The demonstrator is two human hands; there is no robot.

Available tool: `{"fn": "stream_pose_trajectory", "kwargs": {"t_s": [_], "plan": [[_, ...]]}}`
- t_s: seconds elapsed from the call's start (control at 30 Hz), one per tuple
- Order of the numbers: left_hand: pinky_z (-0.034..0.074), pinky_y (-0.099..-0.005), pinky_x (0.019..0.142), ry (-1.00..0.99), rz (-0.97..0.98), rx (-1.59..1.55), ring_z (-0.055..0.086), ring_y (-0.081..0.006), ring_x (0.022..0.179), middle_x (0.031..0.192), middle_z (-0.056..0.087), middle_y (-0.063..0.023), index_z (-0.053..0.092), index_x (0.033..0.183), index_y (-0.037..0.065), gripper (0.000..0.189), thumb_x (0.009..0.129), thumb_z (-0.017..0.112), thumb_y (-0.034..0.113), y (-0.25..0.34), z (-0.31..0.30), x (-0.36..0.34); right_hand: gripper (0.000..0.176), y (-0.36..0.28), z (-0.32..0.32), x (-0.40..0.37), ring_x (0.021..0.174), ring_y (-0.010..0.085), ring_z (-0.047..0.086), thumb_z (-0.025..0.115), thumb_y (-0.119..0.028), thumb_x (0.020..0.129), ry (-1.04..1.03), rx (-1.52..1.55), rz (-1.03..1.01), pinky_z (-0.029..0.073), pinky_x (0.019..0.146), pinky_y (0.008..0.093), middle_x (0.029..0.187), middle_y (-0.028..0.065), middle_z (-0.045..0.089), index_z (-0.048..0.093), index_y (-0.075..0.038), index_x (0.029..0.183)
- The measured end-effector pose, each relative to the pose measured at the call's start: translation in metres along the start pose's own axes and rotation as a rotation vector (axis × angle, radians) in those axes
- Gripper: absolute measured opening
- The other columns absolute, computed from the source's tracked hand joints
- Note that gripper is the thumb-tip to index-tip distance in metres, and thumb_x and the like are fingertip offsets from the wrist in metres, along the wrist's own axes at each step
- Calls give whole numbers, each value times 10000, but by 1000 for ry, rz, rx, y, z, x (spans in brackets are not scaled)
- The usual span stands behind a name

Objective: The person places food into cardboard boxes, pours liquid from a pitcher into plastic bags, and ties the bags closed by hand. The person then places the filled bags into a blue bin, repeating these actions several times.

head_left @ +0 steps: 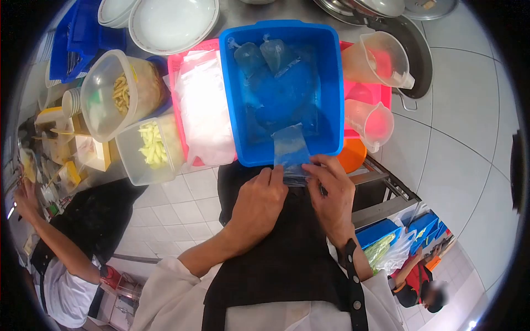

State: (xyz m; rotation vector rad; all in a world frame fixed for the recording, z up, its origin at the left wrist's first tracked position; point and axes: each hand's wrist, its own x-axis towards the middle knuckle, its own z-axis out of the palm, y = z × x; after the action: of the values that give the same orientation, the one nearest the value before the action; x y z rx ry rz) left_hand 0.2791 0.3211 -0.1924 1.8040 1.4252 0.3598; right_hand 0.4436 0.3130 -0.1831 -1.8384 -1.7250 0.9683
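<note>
Both hands are at the near edge of a blue tub point(227, 110), holding a small clear plastic bag point(291, 148) between them. My left hand point(259, 201) pinches the bag's left side with its fingers curled. On the right side, my right hand point(333, 190) grips the bag between thumb and fingers. The bag's far end lies over the inside of the tub. Two knotted clear bags, one point(249, 58) at the far left and another point(277, 57) beside it, rest in the tub. Left of the tub, a stack of white plastic bags point(205, 105) lies in a pink tray point(175, 83).
Two clear measuring jugs point(381, 58) point(371, 126) stand right of the tub. Left are a container of yellowish pieces point(121, 94), one of pale green pieces point(153, 143) and white bowls point(174, 22). Co-workers are at the far left point(72, 270) and lower right point(411, 278).
</note>
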Motion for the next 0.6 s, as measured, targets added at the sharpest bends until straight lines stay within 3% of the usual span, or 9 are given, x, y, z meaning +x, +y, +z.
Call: {"fn": "stream_pose_trajectory", "kwargs": {"t_s": [0.2,0.27,0.3,0.37,0.4,0.47,0.5,0.53,0.6], "plan": [[508,-407,653,-45,228,-16,618,-371,667,834,617,-223,616,1077,-50,254,833,576,10,-14,-19,27,198,8,-15,22,932,328,630,658,15,790,-216,122,-141,513,777,394,1034,155,620,663,7,987],[515,-378,660,-77,219,-155,648,-314,689,836,639,-207,615,1110,-43,285,835,561,5,-27,-22,46,182,7,-14,36,918,326,621,675,-16,784,-205,120,-211,504,773,396,995,143,621,668,-2,965],[521,-375,674,-244,95,-304,657,-262,687,803,659,-154,596,1164,-31,313,861,561,41,-33,-32,55,161,13,-10,44,892,321,600,690,-51,776,-217,9,-281,491,759,399,948,131,615,665,-4,927],[520,-366,749,-427,-35,-718,655,-222,822,931,658,-103,576,1213,4,373,846,629,50,-43,-61,70,153,16,-12,57,867,315,580,705,-87,767,-206,-106,-353,479,746,401,901,118,609,663,-6,890],[520,-366,749,-425,-16,-704,655,-222,822,931,658,-103,576,1213,4,373,846,629,50,-48,-64,76,138,14,-15,64,849,305,561,708,-96,764,-157,-23,-406,469,739,397,858,110,595,659,-10,861],[493,-340,850,-183,338,-513,613,-214,1005,1099,616,-76,555,1255,44,493,791,719,42,-58,-62,87,128,5,-28,75,830,295,542,711,-105,761,-84,57,-471,458,732,393,815,103,581,655,-14,832],[493,-340,850,-179,359,-502,613,-214,1005,1099,616,-76,555,1255,44,493,791,719,42,-53,-57,100,124,-7,-43,80,831,280,538,710,-110,765,-130,23,-510,450,741,388,823,97,591,658,-20,831],[466,-359,905,-162,527,-415,582,-223,1069,1139,598,-96,554,1257,58,541,761,762,107,-40,-46,114,119,-19,-56,82,831,266,533,709,-115,768,-181,-12,-545,442,751,383,831,92,601,661,-25,830],[439,-378,961,-132,718,-310,552,-233,1133,1180,580,-116,553,1260,72,594,731,805,173,-13,-40,125,102,-38,-75,87,778,243,539,704,-117,782,-90,-31,-586,434,766,372,797,89,614,665,-28,811]]}}
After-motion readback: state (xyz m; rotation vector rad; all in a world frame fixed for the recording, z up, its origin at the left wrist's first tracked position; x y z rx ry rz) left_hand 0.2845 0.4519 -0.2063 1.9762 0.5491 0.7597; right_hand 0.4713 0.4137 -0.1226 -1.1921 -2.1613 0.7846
